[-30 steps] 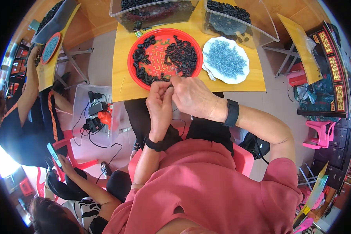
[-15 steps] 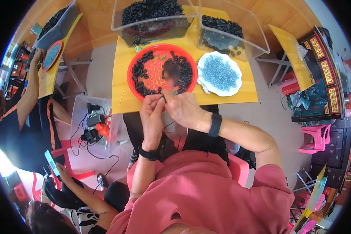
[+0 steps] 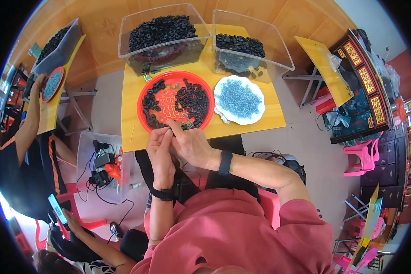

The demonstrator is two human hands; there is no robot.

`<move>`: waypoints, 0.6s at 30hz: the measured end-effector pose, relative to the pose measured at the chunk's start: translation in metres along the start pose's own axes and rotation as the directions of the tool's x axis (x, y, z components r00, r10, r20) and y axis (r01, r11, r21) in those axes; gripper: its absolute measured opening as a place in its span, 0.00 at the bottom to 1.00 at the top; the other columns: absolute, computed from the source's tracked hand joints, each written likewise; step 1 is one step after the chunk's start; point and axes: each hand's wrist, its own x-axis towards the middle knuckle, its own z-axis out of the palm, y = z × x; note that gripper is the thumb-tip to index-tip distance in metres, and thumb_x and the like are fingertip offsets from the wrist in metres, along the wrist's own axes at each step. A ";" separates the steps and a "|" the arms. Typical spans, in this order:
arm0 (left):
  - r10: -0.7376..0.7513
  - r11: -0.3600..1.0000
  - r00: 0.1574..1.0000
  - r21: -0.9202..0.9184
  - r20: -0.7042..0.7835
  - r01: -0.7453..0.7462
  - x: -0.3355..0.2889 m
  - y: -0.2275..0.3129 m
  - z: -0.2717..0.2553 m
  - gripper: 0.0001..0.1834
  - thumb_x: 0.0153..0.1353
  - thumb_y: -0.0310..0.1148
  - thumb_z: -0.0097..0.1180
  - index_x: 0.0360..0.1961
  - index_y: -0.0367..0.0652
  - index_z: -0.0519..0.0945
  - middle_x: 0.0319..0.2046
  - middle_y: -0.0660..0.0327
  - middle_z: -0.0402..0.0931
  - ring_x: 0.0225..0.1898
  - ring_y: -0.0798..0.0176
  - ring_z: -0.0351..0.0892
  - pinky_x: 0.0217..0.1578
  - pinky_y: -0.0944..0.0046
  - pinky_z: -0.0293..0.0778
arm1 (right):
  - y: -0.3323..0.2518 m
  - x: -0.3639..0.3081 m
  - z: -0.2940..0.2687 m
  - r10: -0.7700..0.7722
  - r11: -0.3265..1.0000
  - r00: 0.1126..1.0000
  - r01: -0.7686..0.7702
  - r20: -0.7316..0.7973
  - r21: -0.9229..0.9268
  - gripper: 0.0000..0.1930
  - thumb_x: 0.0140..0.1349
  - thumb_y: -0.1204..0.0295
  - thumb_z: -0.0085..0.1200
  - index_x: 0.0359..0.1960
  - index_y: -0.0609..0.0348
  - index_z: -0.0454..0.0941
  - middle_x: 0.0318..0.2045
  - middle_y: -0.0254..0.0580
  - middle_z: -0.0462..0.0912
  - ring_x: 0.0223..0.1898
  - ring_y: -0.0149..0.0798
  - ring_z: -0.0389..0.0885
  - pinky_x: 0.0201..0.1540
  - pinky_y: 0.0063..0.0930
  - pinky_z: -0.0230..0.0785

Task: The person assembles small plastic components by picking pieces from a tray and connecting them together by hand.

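Observation:
My left hand and my right hand meet at the near rim of a round red tray. Fingertips of both hands are pinched together around something small; the fingers hide most of it. Small black ring-shaped pieces lie in heaps round the tray's sides, with the red middle showing between them. To the right of the tray, a white scalloped plate carries a pile of tiny blue-grey pieces.
Two clear bins of black pieces, a left bin and a right bin, stand at the yellow table's far side. A box of cables sits on the floor at left. Two other people are at left, one holding a phone.
The view has shifted, so the table and tray appear lower and further left. Both hands stay pinched together at the tray's near rim.

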 end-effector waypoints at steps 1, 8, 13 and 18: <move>0.023 1.000 0.999 -0.013 -0.025 -0.023 -0.001 0.002 0.001 0.05 0.63 0.26 0.54 0.40 0.39 0.76 0.32 0.65 0.79 0.31 0.75 0.76 0.32 0.77 0.69 | -0.001 0.000 0.002 -0.001 1.000 1.000 0.001 0.003 0.006 0.18 0.58 0.75 0.48 0.49 0.67 0.64 0.15 0.51 0.77 0.19 0.53 0.79 0.21 0.46 0.69; 0.087 0.993 0.993 -0.066 -0.085 -0.093 -0.001 0.001 0.009 0.05 0.63 0.25 0.54 0.40 0.38 0.76 0.31 0.63 0.79 0.30 0.75 0.76 0.31 0.77 0.70 | -0.003 0.001 0.005 -0.026 0.999 0.994 0.028 -0.103 0.021 0.20 0.59 0.76 0.51 0.54 0.62 0.67 0.18 0.49 0.77 0.19 0.49 0.80 0.20 0.40 0.70; 0.087 0.991 0.993 -0.092 -0.086 -0.094 0.001 -0.003 0.006 0.05 0.63 0.25 0.53 0.40 0.36 0.75 0.32 0.59 0.80 0.32 0.71 0.78 0.34 0.74 0.73 | -0.003 -0.001 0.015 -0.047 0.997 0.985 0.058 -0.168 0.059 0.20 0.59 0.77 0.50 0.54 0.62 0.68 0.19 0.49 0.78 0.20 0.49 0.80 0.20 0.38 0.69; 0.049 0.989 0.997 -0.138 -0.067 -0.058 0.000 0.001 0.004 0.04 0.64 0.26 0.53 0.40 0.38 0.75 0.32 0.61 0.80 0.32 0.73 0.77 0.34 0.74 0.72 | 0.002 0.003 0.000 0.001 1.000 0.999 0.000 -0.053 0.022 0.21 0.58 0.75 0.52 0.55 0.60 0.68 0.21 0.49 0.79 0.22 0.50 0.80 0.22 0.39 0.70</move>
